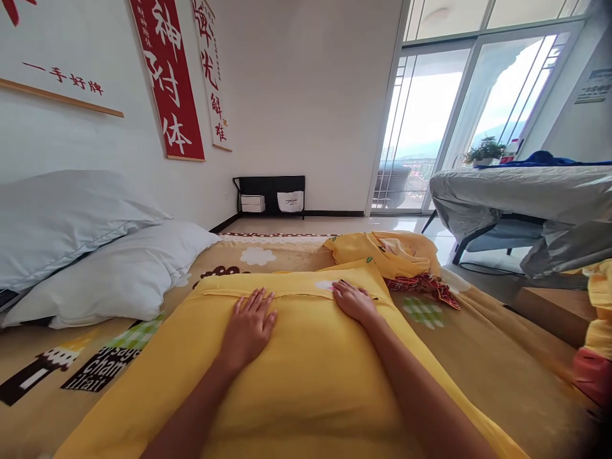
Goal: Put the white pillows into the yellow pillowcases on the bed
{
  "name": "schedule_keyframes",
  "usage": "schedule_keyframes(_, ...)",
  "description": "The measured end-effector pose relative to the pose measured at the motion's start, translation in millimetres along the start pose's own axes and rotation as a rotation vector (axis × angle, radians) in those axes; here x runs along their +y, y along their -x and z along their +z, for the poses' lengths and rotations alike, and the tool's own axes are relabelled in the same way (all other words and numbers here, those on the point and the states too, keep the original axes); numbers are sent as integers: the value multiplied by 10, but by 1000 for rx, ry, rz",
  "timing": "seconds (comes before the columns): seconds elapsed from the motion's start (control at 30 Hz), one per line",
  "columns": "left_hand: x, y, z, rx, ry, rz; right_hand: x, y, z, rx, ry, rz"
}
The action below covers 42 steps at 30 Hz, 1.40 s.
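A yellow pillow (306,363) is laid on the patterned bed sheet (478,357), directly before the person; the left hand (248,326) is pressed flat on it, fingers spread; the right hand (352,299) is rested palm down near its far seam, nothing being gripped; two white pillows (90,255) are stacked at the left wall; a crumpled yellow cloth (387,255) is seen just beyond.

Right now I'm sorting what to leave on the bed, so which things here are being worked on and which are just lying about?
In hand:
- yellow pillow, under both palms
- left hand, flat on it
- right hand, flat near its far edge

Lying about:
- two white pillows by the wall
- crumpled yellow cloth beyond the pillow
- patterned bedsheet
- covered table
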State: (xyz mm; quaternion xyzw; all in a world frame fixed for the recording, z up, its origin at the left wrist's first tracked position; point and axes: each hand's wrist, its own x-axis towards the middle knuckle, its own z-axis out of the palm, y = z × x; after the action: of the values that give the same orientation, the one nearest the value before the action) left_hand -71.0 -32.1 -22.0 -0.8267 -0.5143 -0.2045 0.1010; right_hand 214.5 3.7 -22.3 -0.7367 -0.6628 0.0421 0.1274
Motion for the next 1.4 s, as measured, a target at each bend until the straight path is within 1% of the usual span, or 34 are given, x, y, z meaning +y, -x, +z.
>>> schedule_keyframes(0.07,8,3,-4,11,2,-1,132,-13,-23,-15,35,56)
schedule_keyframes(0.13,15,10,-12,20,5,3,201,4,-49,-18,60,92)
schedule_keyframes(0.33,33,43,-42,16,30,-8,227,155,-44,14,98,95)
schedule_keyframes(0.4,44,52,-52,21,42,-15,310,221,-33,21,107,100)
schedule_keyframes(0.47,56,59,-61,28,53,-19,458,294,-41,24,118,130)
schedule_keyframes(0.57,69,61,-65,46,60,-22,695,382,-169,6,144,171)
schedule_keyframes(0.63,76,55,-55,66,56,-23,743,381,-362,-2,175,191)
schedule_keyframes(0.67,79,50,-46,75,50,-23,703,352,-482,13,195,200)
schedule_keyframes(0.73,89,39,-23,81,35,-23,471,238,-722,84,229,193)
schedule_keyframes(0.8,100,39,-2,73,23,-25,64,77,-885,178,227,107)
schedule_keyframes(0.83,105,45,0,65,18,-27,-177,-5,-912,206,207,25)
schedule_keyframes(0.9,107,64,-27,43,12,-26,-653,-130,-826,210,156,-151)
schedule_keyframes(0.97,94,59,-110,0,11,-12,-1023,-178,-571,148,102,-291)
schedule_keyframes(1.0,80,28,-170,-48,11,-3,-1143,-175,-405,96,77,-331)
schedule_keyframes(1.07,38,-122,-306,-203,8,-11,-1252,-145,-74,-16,42,-364)
schedule_keyframes(1.13,-22,-407,-418,-337,4,-54,-1228,-131,162,-77,13,-362)
schedule_keyframes(1.17,-60,-586,-448,-365,4,-86,-1190,-139,227,-91,1,-356)
schedule_keyframes(1.23,-165,-948,-432,-324,12,-141,-1092,-187,263,-103,-17,-338)
schedule_keyframes(1.3,-335,-1210,-322,-279,45,-192,-979,-268,228,-115,-22,-314)
schedule_keyframes(1.33,-453,-1273,-244,-277,74,-215,-912,-318,204,-125,-19,-295)
schedule_keyframes(1.4,-749,-1263,-71,-298,154,-259,-734,-437,163,-149,-3,-241)
